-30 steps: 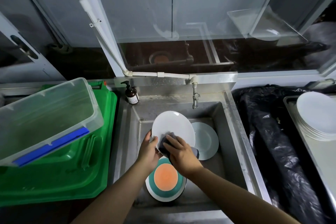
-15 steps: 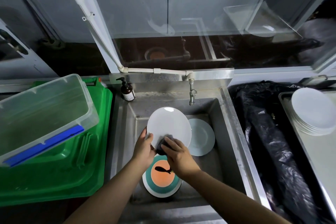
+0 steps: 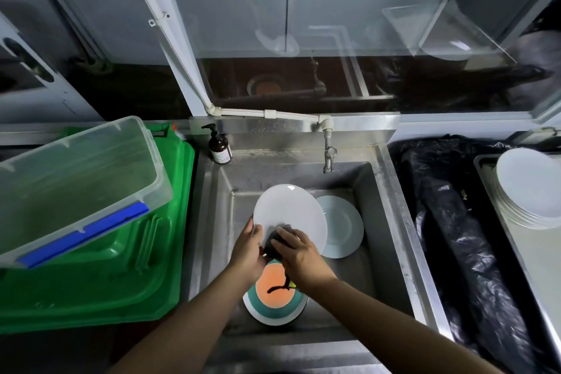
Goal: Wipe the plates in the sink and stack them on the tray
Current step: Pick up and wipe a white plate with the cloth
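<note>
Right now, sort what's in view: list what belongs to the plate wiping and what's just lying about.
Job:
white plate in left hand
dark cloth in right hand
pale plate
orange-and-teal plate
sink
stacked plates
tray

Lying about:
soap bottle
clear bin
green crate
black bag

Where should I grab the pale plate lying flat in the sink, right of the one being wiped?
Take the pale plate by its right rim, coming from the right. It seems to lie flat on the sink floor; its left edge sits behind the white plate held by the left hand, so only the right rim is free.
</note>
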Demonstrator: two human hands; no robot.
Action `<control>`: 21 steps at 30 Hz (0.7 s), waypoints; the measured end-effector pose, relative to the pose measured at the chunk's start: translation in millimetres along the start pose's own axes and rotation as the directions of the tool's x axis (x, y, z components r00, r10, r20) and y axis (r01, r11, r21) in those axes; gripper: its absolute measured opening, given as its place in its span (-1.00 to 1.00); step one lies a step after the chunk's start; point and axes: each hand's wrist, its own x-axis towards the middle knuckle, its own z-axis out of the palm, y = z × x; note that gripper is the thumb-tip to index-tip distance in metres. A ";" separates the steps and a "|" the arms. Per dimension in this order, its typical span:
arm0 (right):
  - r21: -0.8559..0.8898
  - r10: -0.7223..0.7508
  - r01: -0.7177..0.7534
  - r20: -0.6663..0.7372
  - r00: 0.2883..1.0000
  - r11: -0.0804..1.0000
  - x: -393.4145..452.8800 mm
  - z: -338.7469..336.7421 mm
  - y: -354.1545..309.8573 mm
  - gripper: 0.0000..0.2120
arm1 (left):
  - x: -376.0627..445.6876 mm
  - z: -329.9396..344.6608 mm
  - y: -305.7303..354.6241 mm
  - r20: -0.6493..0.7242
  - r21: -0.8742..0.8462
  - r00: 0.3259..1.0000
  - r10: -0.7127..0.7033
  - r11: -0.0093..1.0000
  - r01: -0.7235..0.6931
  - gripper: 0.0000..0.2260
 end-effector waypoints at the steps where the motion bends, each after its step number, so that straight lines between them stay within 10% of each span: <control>1: 0.013 0.017 -0.016 -0.029 0.999 1.000 10.4 -2.2 -1.8 -0.70 | -2.2 -0.9 -1.6 0.004 0.000 1.000 -0.018 1.000 0.018 -0.67; 13: -0.006 -0.037 0.038 0.154 0.987 0.999 4.9 20.2 17.0 -0.42 | 7.5 -15.9 -2.8 -0.017 -0.103 0.998 -0.059 0.993 0.057 -0.70; 21: 0.029 0.114 -0.115 0.028 0.993 0.993 27.3 -3.6 25.2 -0.57 | -5.0 -9.6 -13.8 0.049 0.116 0.994 -0.095 0.989 0.089 -0.70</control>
